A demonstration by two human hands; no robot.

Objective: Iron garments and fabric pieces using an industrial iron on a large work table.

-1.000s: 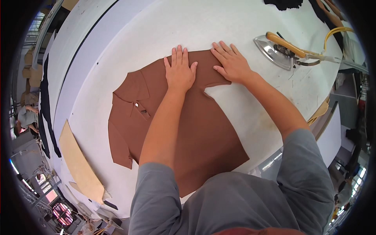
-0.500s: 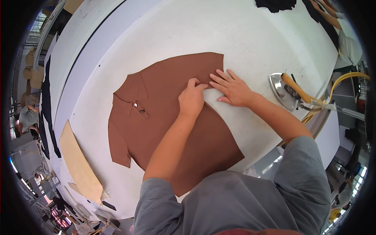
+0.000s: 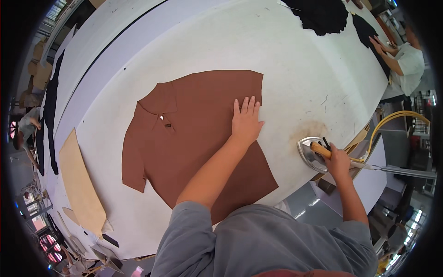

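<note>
A brown short-sleeved polo shirt [image 3: 194,138] lies spread on the white table, its collar toward the left and its hem toward the lower right. My left hand [image 3: 246,122] rests flat on it near the right-hand sleeve, fingers stretched out. Off to the right, my right hand [image 3: 339,162] is closed round the wooden handle of a steam iron [image 3: 311,154]. The iron's metal body sits on the table near the edge, apart from the shirt.
A tan shirt-shaped board [image 3: 83,184] lies at the left. Black garments [image 3: 320,16] lie at the far right, where a co-worker [image 3: 408,64] handles dark cloth. Yellow hoses [image 3: 385,124] run beside the iron. A scorched patch [image 3: 309,130] marks the table cover [image 3: 286,120].
My right hand has left the sleeve and taken hold of the iron's handle. My left hand has gone from bent fingers at the sleeve to lying flat on the shirt.
</note>
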